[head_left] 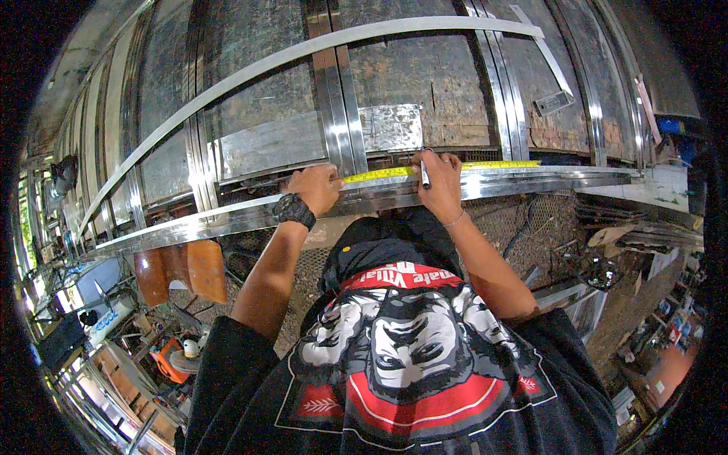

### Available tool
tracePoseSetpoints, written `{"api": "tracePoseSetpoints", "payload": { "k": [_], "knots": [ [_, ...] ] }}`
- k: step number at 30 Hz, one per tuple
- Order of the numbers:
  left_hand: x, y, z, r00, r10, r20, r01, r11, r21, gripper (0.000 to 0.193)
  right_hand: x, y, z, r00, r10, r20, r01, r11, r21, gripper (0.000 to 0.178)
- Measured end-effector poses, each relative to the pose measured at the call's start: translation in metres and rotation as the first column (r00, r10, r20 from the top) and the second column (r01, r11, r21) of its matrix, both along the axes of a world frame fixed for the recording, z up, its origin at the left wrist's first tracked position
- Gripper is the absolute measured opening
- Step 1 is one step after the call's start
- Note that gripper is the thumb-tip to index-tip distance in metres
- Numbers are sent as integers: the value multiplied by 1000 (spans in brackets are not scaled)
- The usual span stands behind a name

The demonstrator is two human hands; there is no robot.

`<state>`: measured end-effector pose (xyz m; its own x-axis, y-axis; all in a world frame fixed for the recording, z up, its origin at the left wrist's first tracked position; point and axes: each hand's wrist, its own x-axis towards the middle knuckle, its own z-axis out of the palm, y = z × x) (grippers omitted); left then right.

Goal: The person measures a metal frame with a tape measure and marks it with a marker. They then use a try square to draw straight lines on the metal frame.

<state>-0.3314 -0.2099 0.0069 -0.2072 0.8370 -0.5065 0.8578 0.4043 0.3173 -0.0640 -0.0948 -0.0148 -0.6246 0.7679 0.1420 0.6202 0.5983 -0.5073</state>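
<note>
Both hands work at the near edge of a worktop covered with worn, dark sheet and crossed by several steel strips. A long stainless steel profile (pixel 531 184) lies along that edge, running from far left to far right and bowed by the lens. A yellow measuring tape (pixel 455 167) is stretched flat along the top of the profile.

The left hand (pixel 313 188), with a black wristwatch (pixel 293 210) on its wrist, is curled with the fingers bent down onto the profile. Its fingertips press on the left end of the tape and pin it to the metal; whether the tape's case sits under the palm cannot be told.

The right hand (pixel 438 182) rests just to the right of the left one, on the same profile and over the tape. Its fingers are closed around a slim marker pen (pixel 425 176), held nearly upright with its tip down at the tape's edge on the steel. A thin bracelet shows on that wrist.

Behind the hands, a small scuffed metal plate (pixel 390 127) lies flat on the worktop, beside two upright-running steel strips (pixel 337 114). A long curved steel band (pixel 303 53) arcs across the far part of the worktop, well apart from the hands.
</note>
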Motion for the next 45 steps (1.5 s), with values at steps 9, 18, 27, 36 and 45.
{"api": "tracePoseSetpoints", "payload": {
  "k": [9, 18, 27, 36, 45],
  "knots": [
    [3, 7, 12, 1000, 13, 16, -12, 999, -44, 28, 1, 1, 5, 1000, 5, 7, -5, 999, -33, 33],
    [2, 10, 15, 999, 16, 50, -12, 998, -64, 26, 2, 2, 0, 1000, -1, 7, 1, 1000, -18, 27],
    [-2, 9, 4, 998, -10, 60, 12, 999, -40, 29, 4, 1, -7, 972, -86, -218, 85, 996, -15, 24],
    [0, 8, 7, 999, -23, 31, 24, 999, -29, 26, 7, -38, 16, 835, -373, -405, 65, 798, -599, 16],
    [3, 7, 6, 1000, -1, 28, 2, 1000, -20, 27, -4, -46, 8, 864, -243, -441, 20, 891, -453, 11]
  ]
}}
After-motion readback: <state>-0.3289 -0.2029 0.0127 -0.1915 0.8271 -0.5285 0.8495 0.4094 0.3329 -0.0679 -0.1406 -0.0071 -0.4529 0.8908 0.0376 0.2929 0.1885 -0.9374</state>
